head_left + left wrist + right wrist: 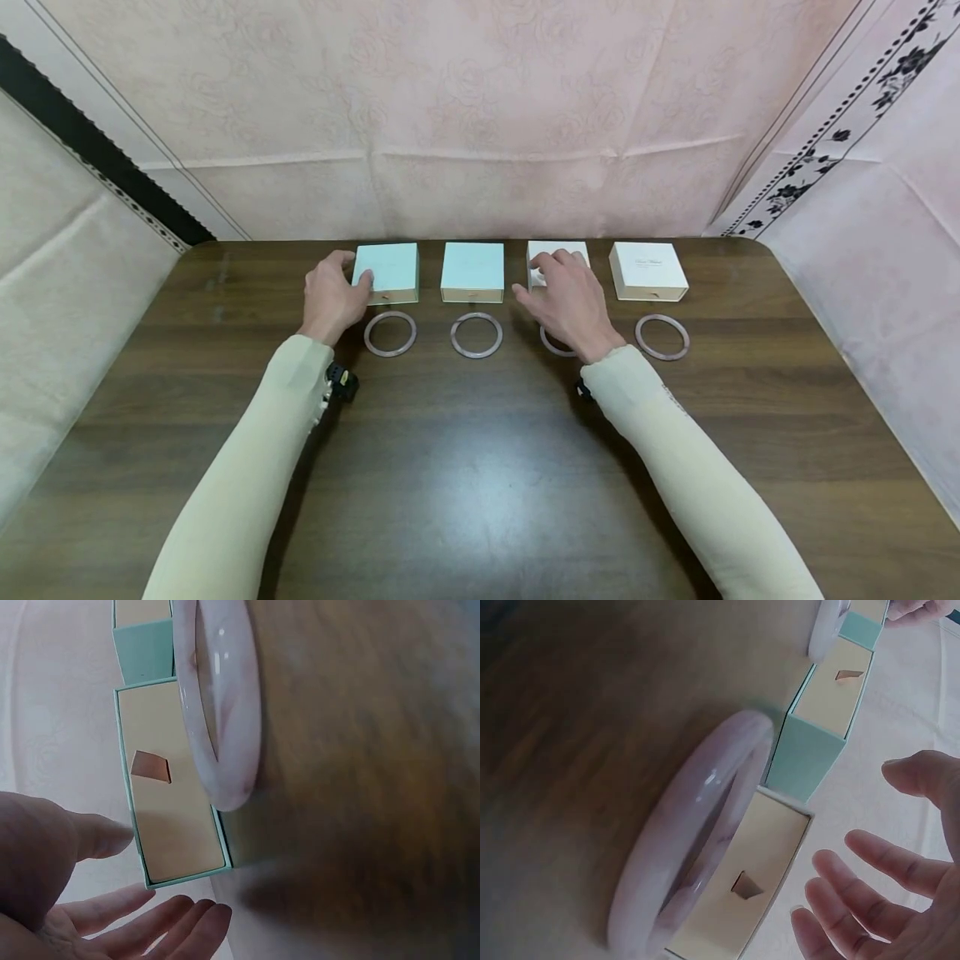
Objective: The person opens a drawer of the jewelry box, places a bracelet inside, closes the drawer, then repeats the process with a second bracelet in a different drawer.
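Observation:
At the left mint-green box (392, 271), my left hand (330, 296) has its thumb by the top edge and its fingers extended along the left side. The left wrist view shows that box's cream drawer front (176, 832) with a small ribbon tab (152, 766). My right hand (567, 302) hovers with spread fingers over a white box (558, 247), partly covering it and the pale pink bangle (551, 345) in front. In the right wrist view, this bangle (676, 806) lies before the drawer front (769, 832); nothing is between the fingers (900, 862).
A second mint-green box (473, 267) stands between the hands, and another white box (649, 268) at the right end. Each box has a bangle in front: left (389, 353), middle (476, 355), right (663, 357). Pale cloth (480, 108) hangs behind the brown table (480, 467).

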Motion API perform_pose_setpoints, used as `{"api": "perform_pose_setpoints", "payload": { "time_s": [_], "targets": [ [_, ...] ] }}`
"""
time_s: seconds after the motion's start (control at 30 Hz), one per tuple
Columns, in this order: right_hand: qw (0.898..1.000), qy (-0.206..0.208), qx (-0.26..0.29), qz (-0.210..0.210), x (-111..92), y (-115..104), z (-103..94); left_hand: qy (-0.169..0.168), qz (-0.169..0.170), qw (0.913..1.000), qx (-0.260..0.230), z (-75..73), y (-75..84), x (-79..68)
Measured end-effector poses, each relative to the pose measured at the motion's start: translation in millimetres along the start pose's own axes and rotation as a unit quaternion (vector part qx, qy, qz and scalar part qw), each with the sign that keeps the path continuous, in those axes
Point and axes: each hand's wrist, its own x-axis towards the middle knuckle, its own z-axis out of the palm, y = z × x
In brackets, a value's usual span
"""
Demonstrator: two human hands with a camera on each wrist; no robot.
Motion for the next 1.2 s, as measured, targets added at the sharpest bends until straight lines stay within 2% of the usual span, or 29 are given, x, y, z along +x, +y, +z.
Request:
{"api": "perform_pose_setpoints", "payload": {
  "time_s": [0.5, 0.8, 1.2],
  "targets": [
    [1.0, -0.019, 0.002, -0.004, 4, -16, 6.3, 0.001, 0.016, 0.9996, -0.021, -1.6, -1.1, 5.5],
    [0.999, -0.016, 0.015, -0.024, 7, -29, 7.9, -0.015, -0.002, 0.9996, -0.024, -4.9, 0.4, 9.4],
    [0.999, -0.023, 0.022, -0.023, 12, -39, 15.2, -0.022, -0.009, 0.9993, -0.029, -4.4, -0.9, 10.4]
  ]
}}
